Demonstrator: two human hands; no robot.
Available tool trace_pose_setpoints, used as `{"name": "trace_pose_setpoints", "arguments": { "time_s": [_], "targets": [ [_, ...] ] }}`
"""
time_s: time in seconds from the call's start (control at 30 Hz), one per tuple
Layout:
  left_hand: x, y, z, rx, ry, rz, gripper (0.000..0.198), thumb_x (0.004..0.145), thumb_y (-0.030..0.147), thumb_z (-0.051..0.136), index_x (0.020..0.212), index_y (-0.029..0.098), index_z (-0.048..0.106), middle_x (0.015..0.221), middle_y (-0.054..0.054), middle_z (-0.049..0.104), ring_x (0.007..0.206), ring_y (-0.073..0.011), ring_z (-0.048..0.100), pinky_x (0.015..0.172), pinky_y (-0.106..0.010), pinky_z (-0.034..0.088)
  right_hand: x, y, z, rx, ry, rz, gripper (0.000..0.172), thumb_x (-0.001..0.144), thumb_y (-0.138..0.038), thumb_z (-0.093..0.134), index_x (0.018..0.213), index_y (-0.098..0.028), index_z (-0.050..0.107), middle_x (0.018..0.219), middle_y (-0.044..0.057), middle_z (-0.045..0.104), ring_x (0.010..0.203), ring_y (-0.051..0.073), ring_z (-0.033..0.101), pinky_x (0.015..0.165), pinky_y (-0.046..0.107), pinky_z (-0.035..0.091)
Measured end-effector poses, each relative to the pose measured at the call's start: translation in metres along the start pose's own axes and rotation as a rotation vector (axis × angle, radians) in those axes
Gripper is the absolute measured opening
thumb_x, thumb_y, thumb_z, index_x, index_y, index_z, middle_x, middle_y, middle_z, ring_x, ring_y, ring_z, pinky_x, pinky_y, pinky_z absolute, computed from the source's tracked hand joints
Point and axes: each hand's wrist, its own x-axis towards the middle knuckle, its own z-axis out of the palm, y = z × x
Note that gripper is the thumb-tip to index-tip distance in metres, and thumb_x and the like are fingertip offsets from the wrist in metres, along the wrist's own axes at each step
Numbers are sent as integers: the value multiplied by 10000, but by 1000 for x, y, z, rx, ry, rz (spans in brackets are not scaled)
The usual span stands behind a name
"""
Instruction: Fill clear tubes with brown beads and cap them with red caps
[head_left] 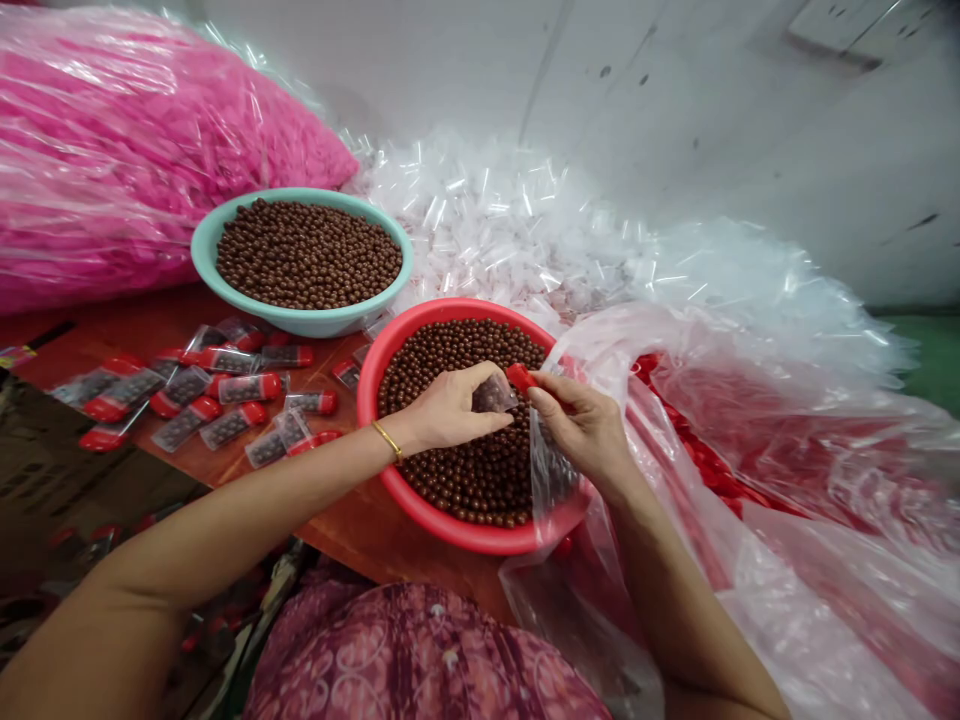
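Over the red basin (373,385) of small brown balls (465,485), my left hand (454,408) is closed around a clear plastic tube (495,394). Dark contents show through the part of the tube that my fingers leave uncovered. Just to the right, my right hand (585,420) pinches a red cap (520,377) between thumb and fingers. The cap is close to the tube's end but apart from it. Part of a clear plastic bag (559,470) hangs over the basin's right side beneath my right hand.
Several filled tubes with red caps (247,388) lie on the table's left. Behind them stands a light-blue basin (300,320) of brown balls. A bag of pink pieces (150,150) is at the back left, a heap of clear tubes (510,220) at the back, red caps (697,450) at right.
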Motion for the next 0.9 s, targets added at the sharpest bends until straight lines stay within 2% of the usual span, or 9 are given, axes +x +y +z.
{"name": "trace_pose_setpoints", "arguments": {
  "time_s": [0.1, 0.23, 0.4, 0.57, 0.77, 0.9],
  "targets": [
    [0, -2, 1, 82, 49, -20, 181, 738, 308, 643, 830, 166, 580, 742, 20, 603, 702, -132, 541, 655, -244, 405, -5, -8, 5, 20, -12, 8, 321, 870, -366, 525, 1108, -228, 691, 1086, 39, 716, 961, 209, 673, 855, 377, 546],
    [0, -5, 2, 107, 33, -8, 242, 752, 364, 617, 862, 150, 597, 745, 6, 610, 692, -139, 544, 642, -247, 405, -8, -12, 10, -11, -44, -3, 358, 877, -355, 507, 1171, -226, 666, 1077, 33, 715, 957, 211, 677, 873, 382, 542],
    [-1, -8, 2, 3, -15, -27, 190, 685, 230, 596, 854, 144, 605, 721, 14, 608, 660, -123, 534, 611, -225, 415, -10, -9, 11, -19, -99, -30, 360, 884, -339, 490, 1190, -244, 656, 1014, 16, 733, 855, 190, 694, 813, 356, 560],
    [-1, -5, 1, 58, -27, -73, 166, 607, 179, 568, 769, 148, 583, 630, 31, 550, 577, -108, 473, 526, -216, 361, -14, -6, 13, -93, -89, -97, 361, 886, -331, 495, 1202, -248, 650, 1084, 33, 718, 903, 203, 692, 832, 346, 552],
    [-3, -2, 0, 144, -39, -84, 77, 591, 155, 554, 649, 170, 507, 598, 38, 532, 549, -101, 459, 513, -221, 323, -16, -4, 12, -230, -163, -170, 347, 880, -315, 499, 1170, -229, 668, 877, 67, 734, 804, 204, 689, 773, 328, 552],
    [-3, -2, 0, 84, -22, -103, 82, 580, 171, 556, 618, 174, 484, 570, 46, 500, 529, -93, 431, 496, -220, 304, -14, -6, 11, -191, -182, -257, 349, 888, -293, 463, 1159, -214, 668, 859, 66, 726, 724, 185, 671, 678, 305, 533]
  ]
}}
